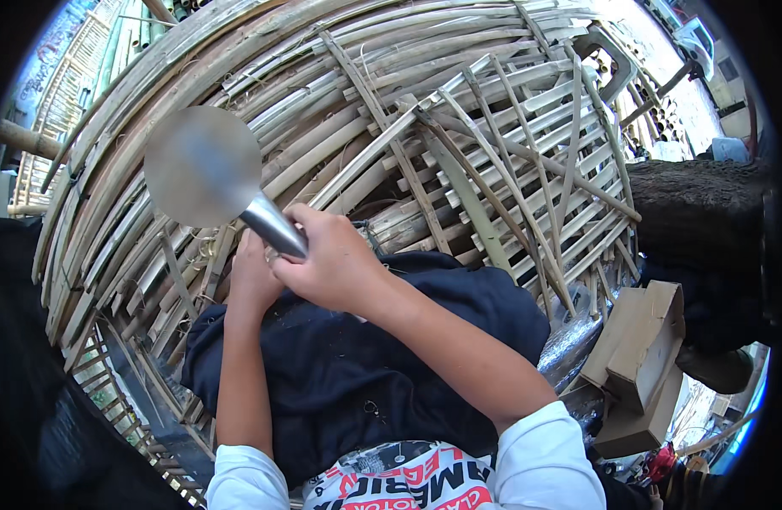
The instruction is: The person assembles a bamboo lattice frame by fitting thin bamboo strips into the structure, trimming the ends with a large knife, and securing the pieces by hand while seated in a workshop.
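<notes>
My right hand [340, 263] is closed around the lower end of a shiny silver object [277, 226], smooth and metal-looking, that slants up and to the left. A round blurred patch covers its upper part, so its kind cannot be told. Close beside it, my left hand [253, 280] has its fingers curled, and what they grip is hidden. Both hands are above the near edge of a large stack of split bamboo strips [314, 127], some joined into lattice panels. Dark cloth [348, 365] lies over my lap beneath my forearms.
A bamboo slat lattice [535, 170] leans across the stack at the right. Cardboard boxes [637, 348] and crumpled clear plastic [571, 347] are at the lower right. Beyond them is a thick dark log [697, 204]. A bamboo pole [27, 138] sticks out at the far left.
</notes>
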A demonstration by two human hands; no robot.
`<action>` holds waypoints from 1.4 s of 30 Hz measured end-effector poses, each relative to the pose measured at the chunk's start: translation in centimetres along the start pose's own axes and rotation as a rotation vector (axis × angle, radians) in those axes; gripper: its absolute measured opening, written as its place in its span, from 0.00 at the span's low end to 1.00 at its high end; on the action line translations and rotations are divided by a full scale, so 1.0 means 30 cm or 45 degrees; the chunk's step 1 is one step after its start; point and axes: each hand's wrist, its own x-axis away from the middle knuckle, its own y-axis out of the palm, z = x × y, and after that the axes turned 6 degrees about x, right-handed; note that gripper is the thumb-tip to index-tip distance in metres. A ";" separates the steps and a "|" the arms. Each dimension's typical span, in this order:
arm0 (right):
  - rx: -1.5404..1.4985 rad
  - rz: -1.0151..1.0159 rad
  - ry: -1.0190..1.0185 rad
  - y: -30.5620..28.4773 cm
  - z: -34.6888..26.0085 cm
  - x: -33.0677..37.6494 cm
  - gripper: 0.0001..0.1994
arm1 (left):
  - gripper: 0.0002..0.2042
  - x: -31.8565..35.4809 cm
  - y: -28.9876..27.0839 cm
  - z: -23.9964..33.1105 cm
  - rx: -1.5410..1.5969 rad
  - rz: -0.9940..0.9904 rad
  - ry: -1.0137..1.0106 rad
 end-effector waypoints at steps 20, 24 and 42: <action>-1.025 1.118 0.349 -0.186 0.414 0.052 0.15 | 0.20 -0.051 0.033 0.044 0.077 -0.114 -0.030; -0.874 1.116 0.348 -0.157 0.434 0.042 0.14 | 0.20 -0.060 0.038 0.041 0.068 -0.139 -0.036; -1.100 0.854 -0.057 -0.342 0.265 0.185 0.29 | 0.36 -0.211 0.356 0.529 -0.265 0.198 0.399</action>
